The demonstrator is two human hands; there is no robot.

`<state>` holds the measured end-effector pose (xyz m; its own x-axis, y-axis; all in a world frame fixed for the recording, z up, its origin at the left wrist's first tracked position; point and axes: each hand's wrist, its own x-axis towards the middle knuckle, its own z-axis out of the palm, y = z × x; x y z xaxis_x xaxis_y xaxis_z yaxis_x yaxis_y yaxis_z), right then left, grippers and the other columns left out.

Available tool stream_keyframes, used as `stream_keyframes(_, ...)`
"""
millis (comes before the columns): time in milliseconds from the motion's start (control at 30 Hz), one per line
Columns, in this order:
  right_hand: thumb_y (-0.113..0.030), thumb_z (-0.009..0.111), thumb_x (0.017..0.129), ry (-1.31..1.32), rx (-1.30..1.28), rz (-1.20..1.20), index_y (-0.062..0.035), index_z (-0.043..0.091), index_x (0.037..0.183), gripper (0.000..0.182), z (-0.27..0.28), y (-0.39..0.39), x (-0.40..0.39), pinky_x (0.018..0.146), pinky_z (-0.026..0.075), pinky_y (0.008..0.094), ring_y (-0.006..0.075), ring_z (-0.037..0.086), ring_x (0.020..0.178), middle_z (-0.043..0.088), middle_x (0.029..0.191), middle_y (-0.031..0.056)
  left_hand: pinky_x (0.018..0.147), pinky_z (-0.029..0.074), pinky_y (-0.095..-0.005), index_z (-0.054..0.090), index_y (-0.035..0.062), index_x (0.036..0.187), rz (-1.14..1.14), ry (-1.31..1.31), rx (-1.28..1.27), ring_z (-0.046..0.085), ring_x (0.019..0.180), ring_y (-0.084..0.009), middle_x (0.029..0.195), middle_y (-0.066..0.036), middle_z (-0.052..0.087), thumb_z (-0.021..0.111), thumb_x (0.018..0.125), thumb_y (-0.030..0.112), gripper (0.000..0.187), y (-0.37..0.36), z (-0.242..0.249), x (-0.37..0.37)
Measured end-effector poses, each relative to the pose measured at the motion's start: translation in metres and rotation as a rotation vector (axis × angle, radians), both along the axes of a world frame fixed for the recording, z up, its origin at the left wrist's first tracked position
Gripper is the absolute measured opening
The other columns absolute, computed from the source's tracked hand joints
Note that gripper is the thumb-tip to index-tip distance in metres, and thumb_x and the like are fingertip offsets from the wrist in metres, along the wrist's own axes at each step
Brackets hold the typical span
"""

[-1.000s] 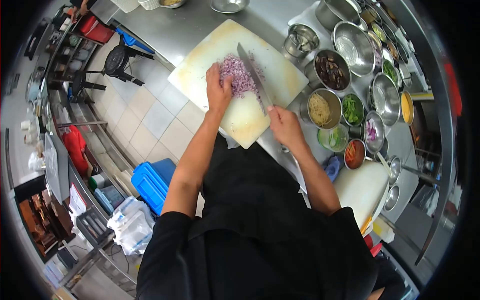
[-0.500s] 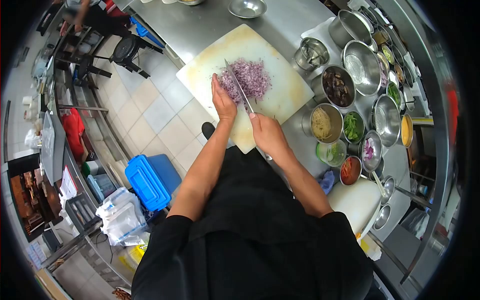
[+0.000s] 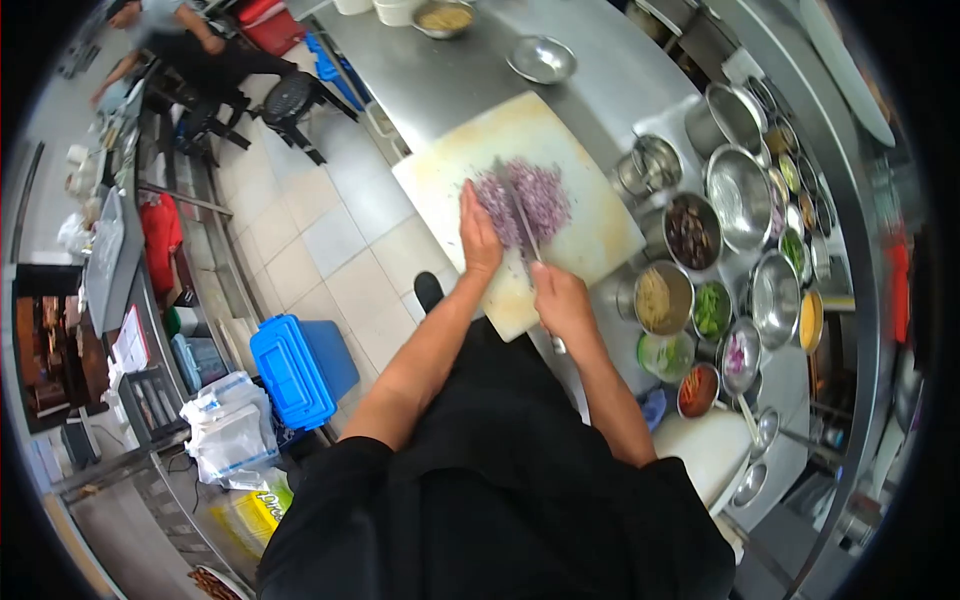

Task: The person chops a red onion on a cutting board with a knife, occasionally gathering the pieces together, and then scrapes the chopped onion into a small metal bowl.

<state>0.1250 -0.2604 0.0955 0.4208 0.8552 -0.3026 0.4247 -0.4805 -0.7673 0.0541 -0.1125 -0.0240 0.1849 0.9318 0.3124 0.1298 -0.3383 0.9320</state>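
Note:
Finely chopped red onion [image 3: 546, 198] lies heaped on a worn white cutting board [image 3: 590, 245]. My right hand [image 3: 563, 300] is closed round the handle of a kitchen knife [image 3: 519, 210], whose blade stretches away from me across the heap, slightly blurred. Flat and with fingers extended, my left hand [image 3: 481, 236] rests at the left edge of the onion, beside the blade. Nothing shows in its grasp.
Several metal bowls stand to the right, with dark pieces [image 3: 692, 232], pale shreds [image 3: 660, 300] and chopped greens [image 3: 711, 308]. A shallow metal bowl [image 3: 541, 60] sits beyond the board. On the left are a blue bin [image 3: 300, 368], a black stool [image 3: 288, 98] and another person [image 3: 190, 45].
The whole scene has shifted downward and somewhat right as the head view moved. The knife blade has swung from the heap's left side further into the onion. More of the other person shows.

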Motion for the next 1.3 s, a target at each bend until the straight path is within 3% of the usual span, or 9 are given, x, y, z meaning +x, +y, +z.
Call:
stream_keyframes(200, -0.03, 0.042, 0.1, -0.031, 0.015, -0.061, 0.0015, 0.063, 0.088, 0.04, -0.035, 0.0, 0.014, 0.074, 0.046, 0.055, 0.0502, 0.059, 0.086, 0.063, 0.085, 0.0291, 0.119, 0.02, -0.0392, 0.032, -0.0098, 0.146, -0.024, 0.024, 0.052, 0.029, 0.143, -0.0414, 0.151, -0.029, 0.034, 0.026, 0.105, 0.03, 0.057, 0.002, -0.002, 0.0)
stream_keyframes(267, -0.03, 0.041, 0.103, -0.157, 0.283, -0.117, -0.0007, 0.054, 0.071, 0.045, -0.038, -0.009, 0.007, 0.041, 0.042, 0.0381, 0.0212, 0.053, 0.038, 0.049, 0.049, 0.0088, 0.118, 0.02, -0.039, 0.032, -0.0091, 0.146, -0.041, 0.041, 0.034, 0.029, 0.143, -0.0413, 0.151, -0.028, 0.034, 0.027, 0.105, 0.029, 0.056, -0.001, -0.002, -0.002)
stream_keyframes(300, -0.029, 0.042, 0.102, -0.182, 0.267, -0.134, -0.0004, 0.053, 0.072, 0.043, -0.039, -0.008, 0.004, 0.04, 0.042, 0.0374, 0.0198, 0.052, 0.037, 0.048, 0.049, 0.0094, 0.119, 0.02, -0.039, 0.032, -0.0087, 0.146, -0.04, 0.038, 0.025, 0.029, 0.143, -0.0407, 0.151, -0.028, 0.035, 0.029, 0.105, 0.029, 0.056, 0.0, -0.003, -0.002)
stream_keyframes(467, -0.03, 0.043, 0.102, -0.073, 0.187, -0.153, -0.0006, 0.053, 0.073, 0.043, -0.043, -0.012, 0.015, 0.038, 0.041, 0.0382, 0.0196, 0.05, 0.036, 0.048, 0.049, 0.0109, 0.12, 0.016, -0.0398, 0.033, -0.01, 0.145, -0.046, -0.016, 0.047, 0.026, 0.144, -0.0399, 0.152, -0.028, 0.032, 0.03, 0.106, 0.03, 0.056, 0.007, -0.044, 0.008)
stream_keyframes(533, -0.032, 0.043, 0.102, -0.288, 0.404, -0.137, -0.0014, 0.054, 0.073, 0.044, -0.081, -0.011, 0.021, 0.036, 0.039, 0.0375, 0.019, 0.048, 0.034, 0.048, 0.05, 0.0094, 0.121, 0.016, -0.0417, 0.033, -0.0121, 0.144, 0.016, 0.014, 0.062, 0.027, 0.144, -0.0403, 0.152, -0.028, 0.033, 0.031, 0.104, 0.026, 0.055, 0.005, -0.042, 0.011)
stream_keyframes(667, -0.023, 0.042, 0.101, 0.146, 0.021, -0.216, 0.0013, 0.051, 0.07, 0.041, -0.037, -0.01, 0.025, 0.033, 0.037, 0.0372, 0.0203, 0.049, 0.033, 0.049, 0.051, 0.0118, 0.116, 0.021, -0.0532, 0.046, -0.0082, 0.133, 0.154, 0.291, 0.233, 0.034, 0.134, -0.0479, 0.143, -0.031, 0.04, 0.046, 0.097, 0.022, 0.048, 0.013, -0.013, 0.01)
stream_keyframes(767, -0.025, 0.041, 0.102, 0.176, 0.12, -0.324, 0.0017, 0.049, 0.069, 0.043, -0.003, -0.015, 0.009, 0.032, 0.037, 0.0364, 0.0204, 0.049, 0.033, 0.048, 0.049, 0.0104, 0.114, 0.026, -0.0515, 0.048, -0.0076, 0.13, 0.162, 0.312, 0.129, 0.04, 0.129, -0.0466, 0.137, -0.029, 0.046, 0.047, 0.097, 0.021, 0.044, 0.022, -0.004, 0.02)
stream_keyframes(933, -0.028, 0.04, 0.103, 0.172, 0.028, -0.292, 0.0012, 0.048, 0.07, 0.044, -0.019, -0.011, 0.022, 0.032, 0.036, 0.0351, 0.0195, 0.046, 0.032, 0.046, 0.049, 0.0088, 0.111, 0.033, -0.0448, 0.049, -0.006, 0.132, -0.165, -0.043, 0.089, 0.044, 0.127, -0.0451, 0.133, -0.027, 0.051, 0.047, 0.099, 0.022, 0.043, 0.009, -0.005, 0.018)
stream_keyframes(1300, -0.03, 0.041, 0.104, 0.114, 0.092, -0.202, 0.0003, 0.052, 0.073, 0.044, -0.016, -0.001, -0.012, 0.032, 0.036, 0.0355, 0.0197, 0.048, 0.032, 0.044, 0.047, 0.0079, 0.116, 0.025, -0.0413, 0.037, -0.0096, 0.142, -0.011, -0.031, 0.085, 0.034, 0.138, -0.0431, 0.146, -0.029, 0.038, 0.042, 0.102, 0.023, 0.052, 0.008, -0.01, 0.004)
